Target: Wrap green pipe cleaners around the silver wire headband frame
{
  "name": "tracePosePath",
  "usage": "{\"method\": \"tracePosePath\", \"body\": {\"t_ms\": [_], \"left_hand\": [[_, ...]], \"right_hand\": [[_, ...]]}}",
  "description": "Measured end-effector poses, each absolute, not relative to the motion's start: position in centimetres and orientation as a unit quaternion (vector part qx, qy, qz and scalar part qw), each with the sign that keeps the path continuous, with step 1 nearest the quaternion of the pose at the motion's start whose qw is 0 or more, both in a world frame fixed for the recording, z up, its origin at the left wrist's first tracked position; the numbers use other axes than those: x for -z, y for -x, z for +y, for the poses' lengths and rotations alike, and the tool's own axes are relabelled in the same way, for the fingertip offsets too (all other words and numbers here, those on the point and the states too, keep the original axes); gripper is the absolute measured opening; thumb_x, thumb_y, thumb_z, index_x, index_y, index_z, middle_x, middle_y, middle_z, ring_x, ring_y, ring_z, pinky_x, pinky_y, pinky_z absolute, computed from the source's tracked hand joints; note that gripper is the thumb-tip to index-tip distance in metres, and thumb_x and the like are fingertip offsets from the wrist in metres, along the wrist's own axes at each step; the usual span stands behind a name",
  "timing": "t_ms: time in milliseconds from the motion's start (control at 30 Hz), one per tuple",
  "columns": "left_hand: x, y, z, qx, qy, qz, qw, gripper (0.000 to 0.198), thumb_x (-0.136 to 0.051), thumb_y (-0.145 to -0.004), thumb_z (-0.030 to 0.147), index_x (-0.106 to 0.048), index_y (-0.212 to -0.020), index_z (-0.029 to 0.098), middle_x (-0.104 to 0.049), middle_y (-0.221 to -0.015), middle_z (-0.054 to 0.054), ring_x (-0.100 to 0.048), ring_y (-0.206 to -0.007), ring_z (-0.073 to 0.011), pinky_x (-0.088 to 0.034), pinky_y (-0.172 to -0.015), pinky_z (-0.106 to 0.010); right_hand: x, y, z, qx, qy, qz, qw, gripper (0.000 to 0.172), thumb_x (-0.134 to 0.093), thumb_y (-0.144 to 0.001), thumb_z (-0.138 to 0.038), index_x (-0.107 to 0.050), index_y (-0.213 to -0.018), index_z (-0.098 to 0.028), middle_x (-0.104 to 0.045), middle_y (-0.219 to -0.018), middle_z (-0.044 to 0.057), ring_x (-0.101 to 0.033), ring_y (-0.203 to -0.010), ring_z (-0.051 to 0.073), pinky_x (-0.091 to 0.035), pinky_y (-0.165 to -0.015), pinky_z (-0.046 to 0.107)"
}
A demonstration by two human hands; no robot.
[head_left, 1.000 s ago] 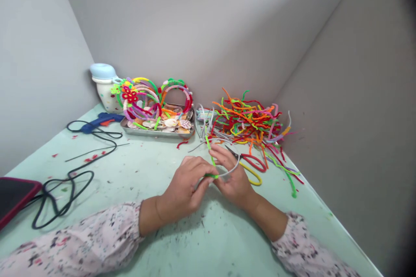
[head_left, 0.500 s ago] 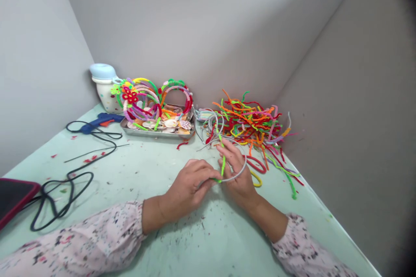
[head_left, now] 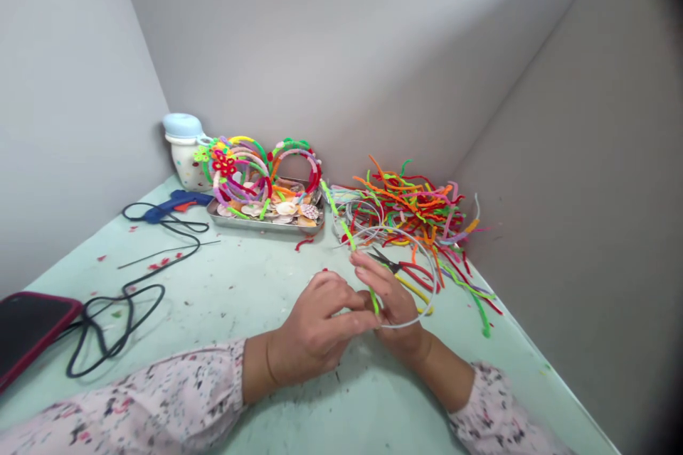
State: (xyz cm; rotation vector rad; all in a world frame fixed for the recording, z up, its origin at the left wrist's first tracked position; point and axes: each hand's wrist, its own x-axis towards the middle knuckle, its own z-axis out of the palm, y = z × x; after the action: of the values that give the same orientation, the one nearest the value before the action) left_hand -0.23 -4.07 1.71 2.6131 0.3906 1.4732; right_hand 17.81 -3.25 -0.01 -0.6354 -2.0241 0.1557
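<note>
A bright green pipe cleaner (head_left: 346, 233) runs up and to the left from between my hands. A thin grey wire hoop (head_left: 436, 263) curves out to the right and comes back to the same spot. My left hand (head_left: 323, 323) is closed, its thumb and index finger pinching where pipe cleaner and hoop meet. My right hand (head_left: 392, 306) is bent round the hoop from the right, the pipe cleaner crossing its fingers. Just behind it lie open scissors (head_left: 413, 271) with red and yellow handles. The fingertips partly hide the join.
A metal tray (head_left: 261, 225) holds shells, with decorated headbands (head_left: 242, 170) on it. Right of it lie loose grey wire hoops (head_left: 368, 210) and a heap of pipe cleaners (head_left: 416, 206). At left are a blue glue gun (head_left: 173, 205), black cord (head_left: 128, 291), phone (head_left: 37, 334) and lidded cup (head_left: 186, 153).
The pipe cleaner's free end has swung left and shows longer. Both hands sit slightly lower in view, and the scissors' blades are now uncovered. The whole view has shifted a little.
</note>
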Motion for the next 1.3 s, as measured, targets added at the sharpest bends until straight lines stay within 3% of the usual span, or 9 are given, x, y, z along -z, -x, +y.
{"method": "tracePosePath", "body": {"t_ms": [200,333,567,700,933,1100,1233,1300], "left_hand": [[-1.5,0.1,-3.9,-0.494,-0.856,0.133,0.068,0.032,-0.047,-0.084,0.007,-0.060,-0.110,0.021,-0.064,-0.088,-0.006,-0.055,-0.085,-0.0171,-0.041,-0.079,-0.035],[-1.2,0.1,-3.8,-0.504,-0.846,0.149,0.090,0.029,-0.050,-0.083,0.006,-0.061,-0.105,0.020,-0.063,-0.088,-0.005,-0.056,-0.086,-0.0170,-0.041,-0.080,-0.035],[-1.6,0.3,-3.6,-0.500,-0.842,0.176,0.107,0.028,-0.049,-0.084,0.005,-0.061,-0.104,0.021,-0.064,-0.088,-0.006,-0.055,-0.083,-0.0172,-0.042,-0.078,-0.035],[-1.7,0.5,-3.1,-0.520,-0.798,0.257,0.163,0.023,-0.051,-0.087,0.010,-0.062,-0.103,0.021,-0.061,-0.089,-0.006,-0.055,-0.087,-0.0180,-0.044,-0.079,-0.034],[-2.0,0.5,-2.7,-0.559,-0.721,0.324,0.250,0.016,-0.053,-0.089,0.015,-0.062,-0.101,0.020,-0.060,-0.094,-0.005,-0.055,-0.093,-0.0171,-0.044,-0.083,-0.031],[-2.7,0.4,-2.8,-0.582,-0.662,0.347,0.320,0.012,-0.053,-0.090,0.021,-0.060,-0.100,0.020,-0.058,-0.095,-0.003,-0.055,-0.093,-0.0157,-0.043,-0.085,-0.029],[-3.8,0.2,-3.2,-0.603,-0.593,0.336,0.413,0.014,-0.055,-0.089,0.025,-0.056,-0.102,0.020,-0.059,-0.095,-0.003,-0.057,-0.089,-0.0143,-0.045,-0.080,-0.025],[-4.2,0.1,-3.6,-0.600,-0.584,0.324,0.440,0.014,-0.056,-0.088,0.026,-0.056,-0.102,0.020,-0.059,-0.094,-0.002,-0.057,-0.087,-0.0135,-0.046,-0.079,-0.024]], "right_hand": [[-0.1,-17.7,-3.0,-0.165,0.245,-0.827,0.479,0.036,-0.047,-0.093,-0.029,-0.053,-0.129,-0.028,-0.057,-0.131,0.010,-0.055,-0.120,0.022,-0.048,-0.099,0.041],[-0.3,-17.6,-2.9,-0.192,0.255,-0.822,0.471,0.035,-0.047,-0.093,-0.037,-0.057,-0.124,-0.025,-0.065,-0.118,0.011,-0.060,-0.112,0.023,-0.050,-0.094,0.040],[-0.3,-17.7,-2.9,-0.119,0.276,-0.829,0.472,0.024,-0.049,-0.089,-0.028,-0.060,-0.109,-0.021,-0.068,-0.098,0.009,-0.064,-0.094,0.021,-0.055,-0.080,0.037],[0.0,-17.9,-2.7,-0.009,0.350,-0.786,0.509,0.021,-0.053,-0.085,-0.016,-0.062,-0.102,-0.021,-0.068,-0.091,0.007,-0.066,-0.085,0.019,-0.056,-0.073,0.033],[-0.2,-18.1,-2.7,0.092,0.374,-0.745,0.545,0.032,-0.056,-0.080,-0.002,-0.060,-0.103,-0.023,-0.066,-0.095,0.006,-0.065,-0.089,0.018,-0.057,-0.077,0.034],[-0.4,-18.0,-3.5,0.153,0.325,-0.765,0.534,0.041,-0.064,-0.075,-0.005,-0.058,-0.111,-0.024,-0.061,-0.113,0.011,-0.062,-0.104,0.023,-0.056,-0.083,0.040],[-0.5,-17.6,-3.4,0.071,0.309,-0.834,0.452,0.031,-0.060,-0.081,-0.017,-0.060,-0.111,-0.024,-0.067,-0.107,0.009,-0.063,-0.105,0.023,-0.055,-0.086,0.040],[-0.5,-17.6,-3.1,0.033,0.345,-0.834,0.430,0.038,-0.059,-0.084,-0.023,-0.056,-0.121,-0.022,-0.065,-0.116,0.011,-0.060,-0.112,0.025,-0.052,-0.092,0.043]]}}
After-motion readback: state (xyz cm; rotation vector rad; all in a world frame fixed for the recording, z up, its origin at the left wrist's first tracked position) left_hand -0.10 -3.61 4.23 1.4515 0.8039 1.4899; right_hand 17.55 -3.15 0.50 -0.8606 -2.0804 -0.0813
